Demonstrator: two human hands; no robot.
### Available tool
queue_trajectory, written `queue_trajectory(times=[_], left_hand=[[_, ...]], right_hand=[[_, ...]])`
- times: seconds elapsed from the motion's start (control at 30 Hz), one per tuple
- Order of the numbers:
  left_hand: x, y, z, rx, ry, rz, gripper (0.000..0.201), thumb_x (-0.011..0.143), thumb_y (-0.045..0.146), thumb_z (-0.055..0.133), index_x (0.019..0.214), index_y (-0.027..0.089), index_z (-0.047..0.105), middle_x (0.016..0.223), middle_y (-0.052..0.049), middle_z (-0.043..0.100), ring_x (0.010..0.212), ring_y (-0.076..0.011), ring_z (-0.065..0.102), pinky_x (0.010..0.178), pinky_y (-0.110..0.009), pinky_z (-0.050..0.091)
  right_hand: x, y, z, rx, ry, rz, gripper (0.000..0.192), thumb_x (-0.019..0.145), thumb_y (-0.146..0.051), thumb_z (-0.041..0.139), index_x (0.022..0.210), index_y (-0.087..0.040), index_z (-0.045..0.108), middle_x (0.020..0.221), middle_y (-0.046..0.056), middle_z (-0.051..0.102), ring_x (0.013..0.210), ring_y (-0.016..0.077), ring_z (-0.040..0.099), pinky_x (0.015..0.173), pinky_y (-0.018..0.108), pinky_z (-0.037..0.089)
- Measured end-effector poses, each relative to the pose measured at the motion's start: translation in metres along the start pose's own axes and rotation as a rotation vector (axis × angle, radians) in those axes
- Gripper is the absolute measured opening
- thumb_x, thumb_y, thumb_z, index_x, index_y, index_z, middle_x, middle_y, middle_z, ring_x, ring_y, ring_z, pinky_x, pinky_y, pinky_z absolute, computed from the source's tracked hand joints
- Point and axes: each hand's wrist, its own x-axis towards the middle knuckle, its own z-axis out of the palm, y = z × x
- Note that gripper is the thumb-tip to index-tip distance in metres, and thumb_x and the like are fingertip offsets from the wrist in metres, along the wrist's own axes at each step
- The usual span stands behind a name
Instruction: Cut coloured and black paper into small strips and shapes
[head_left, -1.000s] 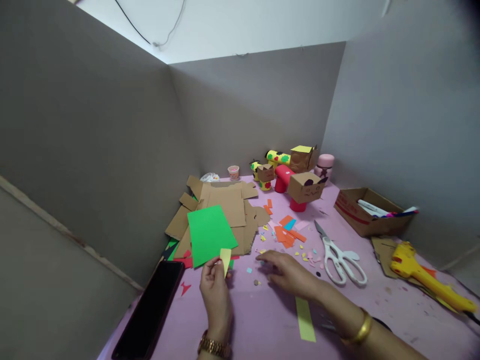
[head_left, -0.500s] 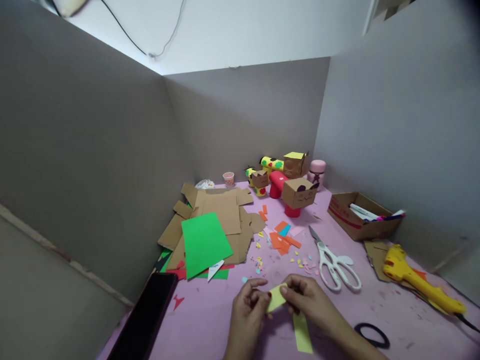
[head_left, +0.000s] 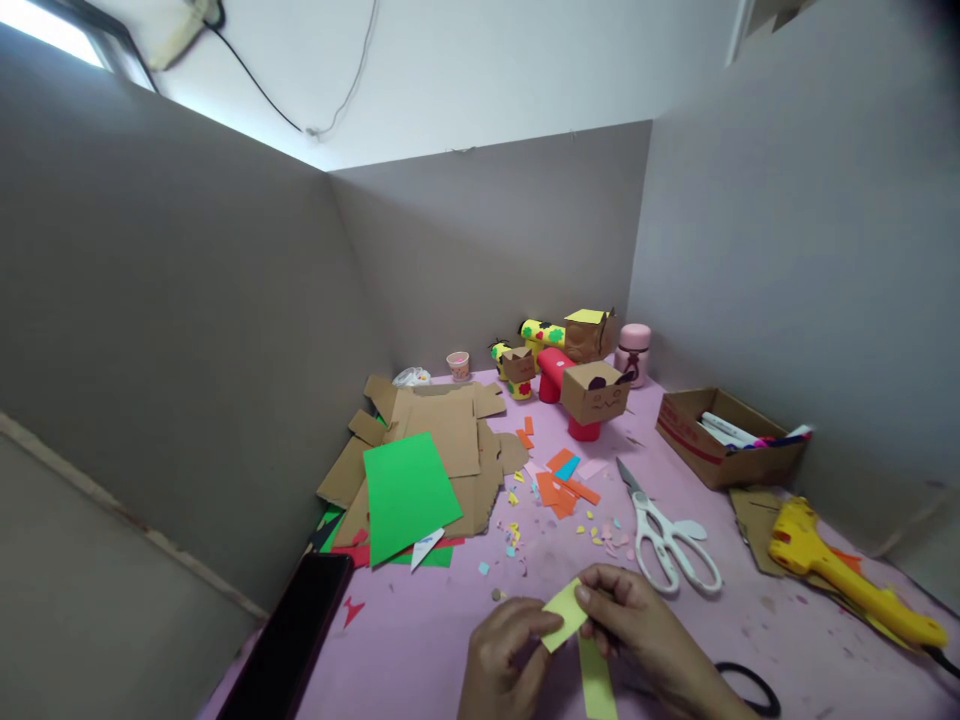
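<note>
Between my two hands is a small piece of yellow paper [head_left: 564,614]. My left hand [head_left: 504,655] grips its lower left side between thumb and fingers. Closed on the upper right edge of the same piece is my right hand [head_left: 628,612]. A longer yellow paper strip [head_left: 598,685] hangs or lies just below my right hand; whether the fingers hold it I cannot tell. White-handled scissors [head_left: 661,540] lie beyond my right hand, blades pointing away. Part of a black ring-shaped handle [head_left: 752,684] shows beside my right forearm.
Cardboard sheets [head_left: 450,430] and green paper [head_left: 411,498] lie left of centre, near a phone [head_left: 289,640]. Orange paper scraps [head_left: 556,494] are scattered mid-table. A red cardboard animal [head_left: 596,392] stands behind. To the right are a marker box [head_left: 690,452] and yellow glue gun [head_left: 847,575].
The yellow piece has turned more upright between my hands. My left hand has shifted its grip, its fingers now curled closer. The camera view has tilted slightly.
</note>
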Motion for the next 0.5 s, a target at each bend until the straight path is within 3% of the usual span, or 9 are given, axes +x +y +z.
queue_trajectory(times=[0.1, 0.17, 0.27, 0.33, 0.43, 0.5], left_hand=[[-0.001, 0.000, 0.003, 0.035, -0.008, -0.028, 0.025, 0.076, 0.006, 0.056, 0.089, 0.023, 0.069, 0.089, -0.007, 0.071, 0.081, -0.0183, 0.067, 0.070, -0.026, 0.052], [0.000, 0.000, 0.005, 0.012, 0.023, -0.118, 0.017, 0.080, 0.012, 0.056, 0.083, 0.023, 0.069, 0.087, -0.006, 0.072, 0.080, -0.0186, 0.067, 0.071, -0.027, 0.052], [0.000, -0.001, 0.005, -0.034, 0.042, -0.227, 0.014, 0.083, 0.019, 0.056, 0.078, 0.022, 0.069, 0.086, -0.007, 0.073, 0.080, -0.0196, 0.068, 0.074, -0.029, 0.053], [-0.001, -0.002, 0.000, -0.018, -0.002, -0.246, 0.013, 0.080, 0.023, 0.060, 0.087, 0.023, 0.071, 0.091, -0.008, 0.074, 0.084, -0.0208, 0.068, 0.077, -0.030, 0.053], [-0.001, -0.005, -0.013, 0.075, -0.087, -0.277, 0.026, 0.080, 0.027, 0.061, 0.105, 0.025, 0.067, 0.101, -0.009, 0.073, 0.092, -0.0223, 0.067, 0.082, -0.032, 0.052], [0.004, -0.006, -0.024, 0.134, -0.197, -0.292, 0.023, 0.084, 0.029, 0.055, 0.103, 0.026, 0.068, 0.103, -0.008, 0.072, 0.095, -0.0227, 0.066, 0.084, -0.034, 0.051]], right_hand=[[-0.002, -0.003, -0.003, -0.020, -0.011, -0.062, 0.044, 0.074, -0.056, 0.062, 0.097, -0.019, 0.058, 0.050, -0.007, 0.053, 0.039, 0.0094, 0.047, 0.042, 0.021, 0.034], [-0.005, -0.008, -0.005, -0.068, -0.028, -0.121, 0.049, 0.072, -0.049, 0.066, 0.110, -0.021, 0.057, 0.061, -0.004, 0.059, 0.053, 0.0137, 0.056, 0.049, 0.023, 0.041], [-0.008, -0.015, -0.007, -0.214, -0.046, -0.201, 0.029, 0.064, -0.032, 0.074, 0.090, -0.020, 0.071, 0.074, 0.003, 0.068, 0.066, 0.0190, 0.060, 0.060, 0.028, 0.044], [-0.009, -0.017, -0.010, -0.321, -0.010, -0.237, 0.009, 0.068, -0.026, 0.070, 0.072, -0.019, 0.073, 0.069, 0.005, 0.069, 0.065, 0.0207, 0.060, 0.063, 0.030, 0.043], [-0.007, -0.015, -0.015, -0.423, 0.109, -0.265, 0.017, 0.078, -0.030, 0.060, 0.073, -0.018, 0.072, 0.073, 0.007, 0.071, 0.072, 0.0246, 0.062, 0.067, 0.033, 0.044], [-0.004, -0.013, -0.019, -0.464, 0.173, -0.266, 0.023, 0.082, -0.035, 0.056, 0.079, -0.018, 0.070, 0.077, 0.008, 0.072, 0.074, 0.0259, 0.063, 0.068, 0.034, 0.046]])
